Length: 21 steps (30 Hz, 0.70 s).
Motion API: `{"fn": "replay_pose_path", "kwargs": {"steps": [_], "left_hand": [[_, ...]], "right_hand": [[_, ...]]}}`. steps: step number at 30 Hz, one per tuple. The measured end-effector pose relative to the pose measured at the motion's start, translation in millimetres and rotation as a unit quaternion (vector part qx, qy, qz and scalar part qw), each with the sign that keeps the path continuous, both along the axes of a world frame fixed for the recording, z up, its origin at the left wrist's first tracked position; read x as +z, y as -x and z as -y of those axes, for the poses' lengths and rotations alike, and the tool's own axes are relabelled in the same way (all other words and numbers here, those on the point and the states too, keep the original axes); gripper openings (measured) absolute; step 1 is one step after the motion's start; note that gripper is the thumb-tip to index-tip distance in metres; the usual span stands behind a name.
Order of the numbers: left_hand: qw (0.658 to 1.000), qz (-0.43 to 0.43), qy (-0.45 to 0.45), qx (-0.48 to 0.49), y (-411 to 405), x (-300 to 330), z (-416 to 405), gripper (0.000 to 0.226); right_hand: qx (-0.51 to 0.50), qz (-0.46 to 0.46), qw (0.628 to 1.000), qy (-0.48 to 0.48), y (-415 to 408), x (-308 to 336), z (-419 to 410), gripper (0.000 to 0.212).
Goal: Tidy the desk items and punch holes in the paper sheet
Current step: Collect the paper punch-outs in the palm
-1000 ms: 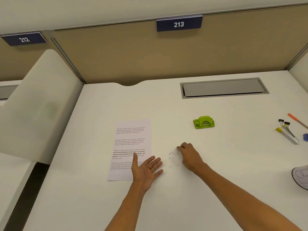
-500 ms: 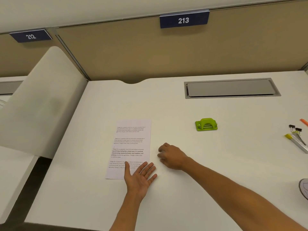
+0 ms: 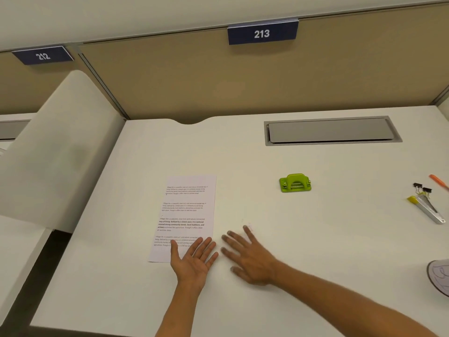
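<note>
A printed paper sheet [image 3: 187,210] lies flat on the white desk [image 3: 315,239], left of centre. My left hand [image 3: 194,261] rests palm up at the sheet's lower right corner, fingers apart and empty. My right hand [image 3: 250,259] lies palm down on the desk just right of it, fingers spread, holding nothing. A green hole punch [image 3: 295,183] stands further back and to the right, well apart from both hands. A faint trace of paper bits shows by my right fingertips.
Black binder clips [image 3: 422,189], a metal tool with a yellow tip [image 3: 427,210] and an orange pen [image 3: 438,182] lie at the right edge. A grey cable hatch [image 3: 330,130] sits at the back. A round object [image 3: 439,278] pokes in at the lower right. A white divider [image 3: 56,152] borders the left.
My right hand slid left from the scattered paper bits toward my left palm, then opened flat with fingers spread. The heap of bits is no longer visible. My left hand stayed palm up.
</note>
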<state>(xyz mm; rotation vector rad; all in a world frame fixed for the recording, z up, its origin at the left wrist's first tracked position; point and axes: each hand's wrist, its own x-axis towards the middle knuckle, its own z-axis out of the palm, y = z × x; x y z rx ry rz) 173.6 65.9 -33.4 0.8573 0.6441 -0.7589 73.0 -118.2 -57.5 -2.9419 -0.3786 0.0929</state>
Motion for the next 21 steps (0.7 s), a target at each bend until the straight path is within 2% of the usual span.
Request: {"fn": "replay_pose_path", "kwargs": {"steps": [4, 11, 14, 18, 21], "left_hand": [[1.0, 0.013, 0.006, 0.004, -4.8, 2.1, -3.6, 0.09], [0.999, -0.01, 0.037, -0.022, -1.9, 5.7, 8.7, 0.099], [0.998, -0.023, 0.05, -0.034, 1.5, 2.8, 13.6, 0.103], [0.997, -0.033, 0.058, -0.041, 3.9, -3.7, 15.1, 0.105], [0.997, -0.033, 0.062, -0.041, 4.3, -7.0, 13.7, 0.105]], "right_hand": [[-0.043, -0.062, 0.997, -0.013, 13.2, -17.7, -33.5, 0.079], [-0.143, -0.1, 0.985, 0.005, 10.7, -9.7, 3.5, 0.09], [-0.153, -0.099, 0.983, -0.012, 13.3, -5.5, 26.2, 0.088], [-0.194, -0.073, 0.973, -0.105, -0.3, 10.1, 51.7, 0.071], [-0.204, -0.083, 0.97, -0.107, -23.8, 20.7, 61.5, 0.068]]}}
